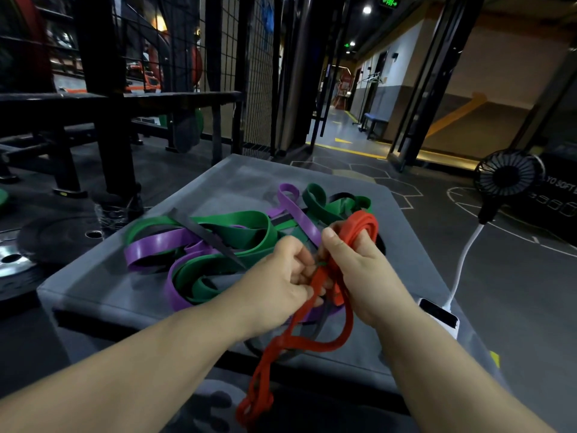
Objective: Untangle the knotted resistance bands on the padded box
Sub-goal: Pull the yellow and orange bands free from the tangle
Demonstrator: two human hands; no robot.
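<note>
A tangle of green (240,228), purple (156,246) and black (206,234) resistance bands lies on the grey padded box (103,285). A red band (312,345) runs from a loop at the top down over the box's near edge, where it hangs twisted. My right hand (362,270) grips the red band's upper loop, fingers curled round it. My left hand (281,282) pinches the red band just beside it, at the knot between both hands. Purple and black strands pass under my hands.
A white power bank (438,314) with a white cable lies on the box's right edge. A small black fan (507,176) stands on the floor at right. Weight plates (56,235) and a black rack (106,120) are at left.
</note>
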